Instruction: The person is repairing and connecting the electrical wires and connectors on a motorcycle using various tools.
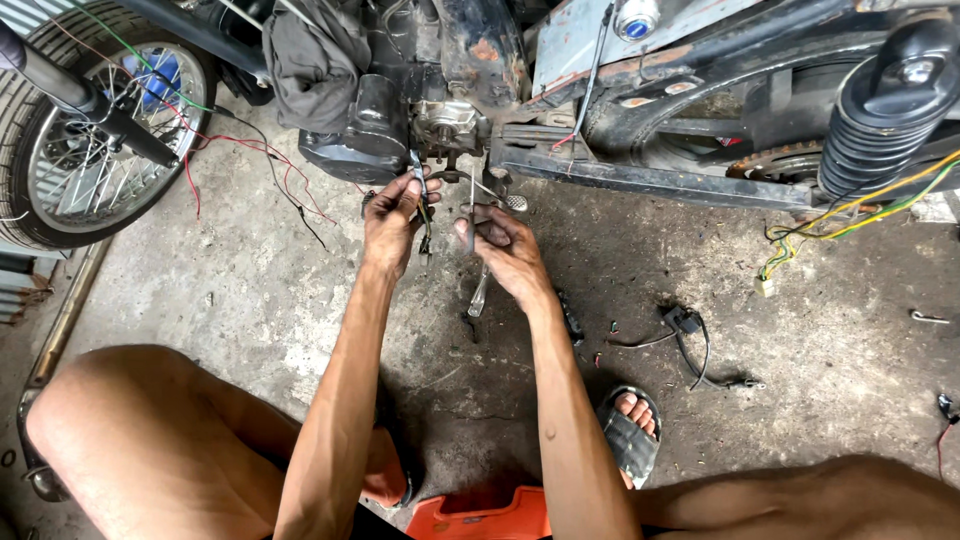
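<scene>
Both left hand (395, 215) and right hand (500, 245) pinch the wire (424, 205).

We stretch both bare arms forward, side by side. Our left hand (397, 212) is raised with fingers pinched together. Our right hand (503, 248), just beside it, curls its fingers in a loose grip.

Stained grey concrete floor (250, 290), cracked and oily in patches. Lying on it: a black connector with looped black cable (690, 335) right of centre, a small metal piece (930, 318) near the right edge, red and black loose wires (250, 150) trailing by the spoked wheel (80, 140), which stands on the floor at upper left. An orange low stool (480, 515) sits at the bottom edge.
</scene>
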